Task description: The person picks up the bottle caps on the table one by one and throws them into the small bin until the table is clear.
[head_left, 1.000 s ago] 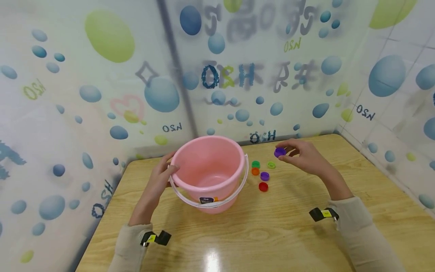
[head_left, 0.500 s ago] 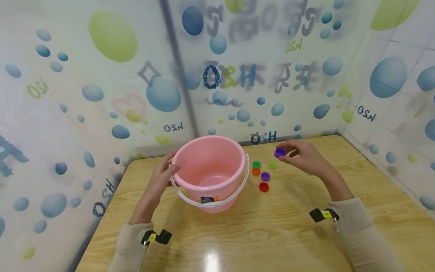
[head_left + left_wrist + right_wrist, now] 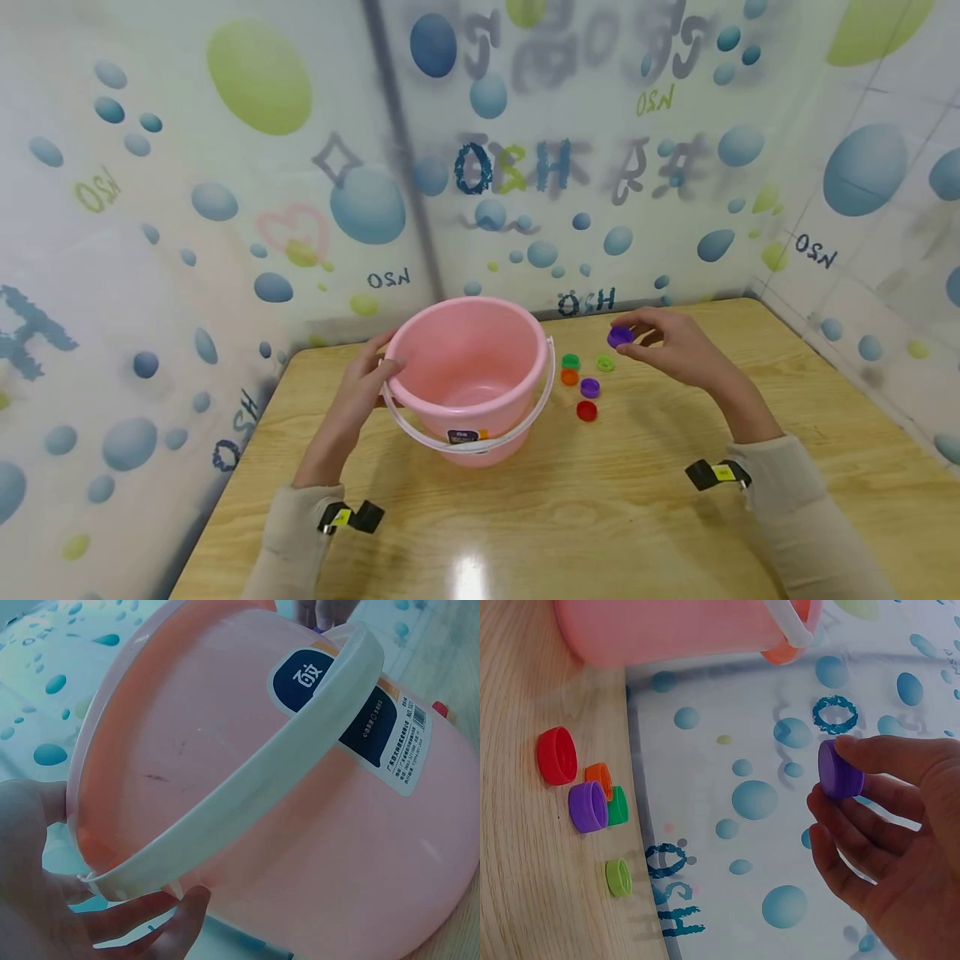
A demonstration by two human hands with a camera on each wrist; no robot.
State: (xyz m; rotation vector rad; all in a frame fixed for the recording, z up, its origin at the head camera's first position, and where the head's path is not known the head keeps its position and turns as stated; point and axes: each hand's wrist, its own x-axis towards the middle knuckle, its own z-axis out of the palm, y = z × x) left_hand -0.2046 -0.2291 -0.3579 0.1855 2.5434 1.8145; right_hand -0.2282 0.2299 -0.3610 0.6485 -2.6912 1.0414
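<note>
A pink bucket point(image 3: 465, 358) with a white handle point(image 3: 247, 795) stands on the wooden table, its mouth tipped toward the head camera. My left hand point(image 3: 358, 387) grips its left rim, thumb at the inside edge and fingers outside, below the handle's end in the left wrist view. Between thumb and fingers my right hand point(image 3: 670, 346) pinches a purple bottle cap point(image 3: 840, 770), held above the table right of the bucket. Below it lie several loose caps: green point(image 3: 571, 362), orange point(image 3: 569, 377), purple point(image 3: 590, 388), red point(image 3: 587, 411) and lime green point(image 3: 605, 364).
The wooden table point(image 3: 570, 517) meets a patterned curtain point(image 3: 510, 242) behind the bucket, and more of this sheeting hangs at both sides. A dark wrist camera point(image 3: 351, 517) is strapped to the left sleeve, another camera point(image 3: 716, 474) to the right one.
The head view has shifted slightly, so the scene sits a little further right. Both hands keep their holds on the bucket and the purple cap.
</note>
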